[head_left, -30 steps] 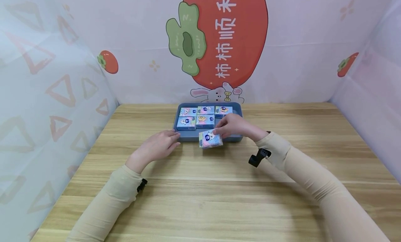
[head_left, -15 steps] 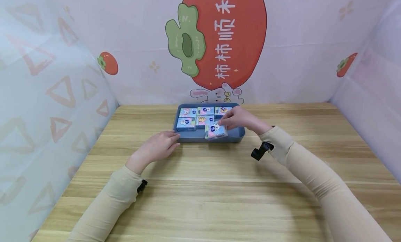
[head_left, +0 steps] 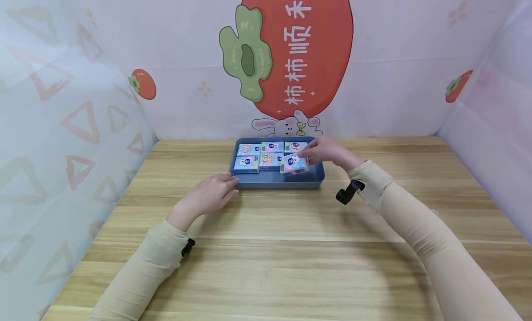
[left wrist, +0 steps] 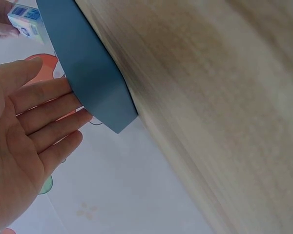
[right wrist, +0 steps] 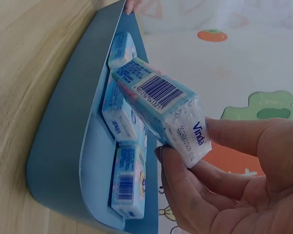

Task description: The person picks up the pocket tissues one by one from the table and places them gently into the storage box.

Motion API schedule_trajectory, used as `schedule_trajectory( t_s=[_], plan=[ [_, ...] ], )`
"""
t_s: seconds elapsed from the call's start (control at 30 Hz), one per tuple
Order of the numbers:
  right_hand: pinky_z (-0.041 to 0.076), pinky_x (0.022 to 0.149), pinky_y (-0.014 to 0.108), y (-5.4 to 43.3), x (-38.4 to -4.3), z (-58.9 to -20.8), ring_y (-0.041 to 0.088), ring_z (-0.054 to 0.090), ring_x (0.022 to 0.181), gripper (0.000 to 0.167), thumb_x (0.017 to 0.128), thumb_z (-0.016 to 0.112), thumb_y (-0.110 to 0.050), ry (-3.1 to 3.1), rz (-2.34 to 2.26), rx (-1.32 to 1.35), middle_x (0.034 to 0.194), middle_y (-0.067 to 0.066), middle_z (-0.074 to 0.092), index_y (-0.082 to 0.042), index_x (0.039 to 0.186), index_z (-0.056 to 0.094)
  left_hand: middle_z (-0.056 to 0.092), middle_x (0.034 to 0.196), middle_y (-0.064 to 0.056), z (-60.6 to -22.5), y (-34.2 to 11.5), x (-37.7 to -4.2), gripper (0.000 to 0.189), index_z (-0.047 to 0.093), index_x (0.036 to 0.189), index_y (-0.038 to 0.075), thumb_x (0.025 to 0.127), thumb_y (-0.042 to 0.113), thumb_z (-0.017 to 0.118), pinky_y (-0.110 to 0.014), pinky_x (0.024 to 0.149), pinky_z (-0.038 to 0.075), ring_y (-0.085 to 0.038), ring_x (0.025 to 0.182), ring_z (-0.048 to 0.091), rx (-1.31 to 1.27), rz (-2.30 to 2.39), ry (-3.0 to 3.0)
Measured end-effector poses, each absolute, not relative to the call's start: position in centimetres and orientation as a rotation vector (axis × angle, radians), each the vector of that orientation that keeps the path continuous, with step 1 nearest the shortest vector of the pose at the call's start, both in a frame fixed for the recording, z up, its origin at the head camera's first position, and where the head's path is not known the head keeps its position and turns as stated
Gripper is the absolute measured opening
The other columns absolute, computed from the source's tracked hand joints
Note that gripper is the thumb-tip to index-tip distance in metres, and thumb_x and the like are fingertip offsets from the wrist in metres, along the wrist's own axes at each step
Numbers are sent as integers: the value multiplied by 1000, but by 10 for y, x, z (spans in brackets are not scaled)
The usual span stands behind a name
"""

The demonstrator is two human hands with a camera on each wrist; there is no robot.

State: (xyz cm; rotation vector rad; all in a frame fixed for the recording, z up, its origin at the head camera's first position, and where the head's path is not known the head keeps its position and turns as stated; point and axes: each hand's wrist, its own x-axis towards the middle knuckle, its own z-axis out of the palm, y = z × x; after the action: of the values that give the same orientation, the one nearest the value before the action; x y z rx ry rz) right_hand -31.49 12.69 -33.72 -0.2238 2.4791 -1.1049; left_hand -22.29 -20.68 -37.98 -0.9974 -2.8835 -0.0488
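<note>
My right hand point(head_left: 326, 151) pinches a small tissue pack point(right wrist: 158, 105) by its end, thumb on one side and fingers on the other. In the right wrist view the pack is tilted above the tray, with its barcode and the print "Vinda" showing. The blue-grey tray point(head_left: 270, 185) holds several more tissue packs point(head_left: 247, 164) in two rows, and the held pack is over the right part of the front row. My left hand point(head_left: 209, 191) touches the tray's front left corner with straight fingertips point(left wrist: 75, 105); its palm holds nothing.
The tray stands near the back of a wooden table point(head_left: 266, 265). Behind it rises a white printed wall point(head_left: 187, 104) with a big red persimmon point(head_left: 316, 48). Similar sheets flank both sides. A black strap point(head_left: 350, 191) hangs from the right sleeve.
My right hand has carried the tissue pack from in front of the tray's near rim back and to the right, over the front row. The left hand stays at the corner.
</note>
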Motion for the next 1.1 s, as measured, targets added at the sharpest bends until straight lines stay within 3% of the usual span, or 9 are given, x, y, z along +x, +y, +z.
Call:
schedule_trajectory(
  t_s=[0.5,1.1],
  plan=[
    [51,98,40,133,-334,-340,30,63,107,46,91,63,-34,2502,-1093,-109,120,18,64,1,120,63,61,125,-21,-381,-208,-223,39,60,124,-3,97,24,55,-46,101,48,-35,118,57,-1008,-62,-2875],
    [51,98,39,131,-349,-346,29,62,105,44,90,65,-36,2552,-977,-52,113,15,67,-1,116,66,61,125,-21,-380,-207,-222,38,61,123,-3,96,23,56,-47,101,47,-35,119,57,-1000,-72,-2871]
  ],
)
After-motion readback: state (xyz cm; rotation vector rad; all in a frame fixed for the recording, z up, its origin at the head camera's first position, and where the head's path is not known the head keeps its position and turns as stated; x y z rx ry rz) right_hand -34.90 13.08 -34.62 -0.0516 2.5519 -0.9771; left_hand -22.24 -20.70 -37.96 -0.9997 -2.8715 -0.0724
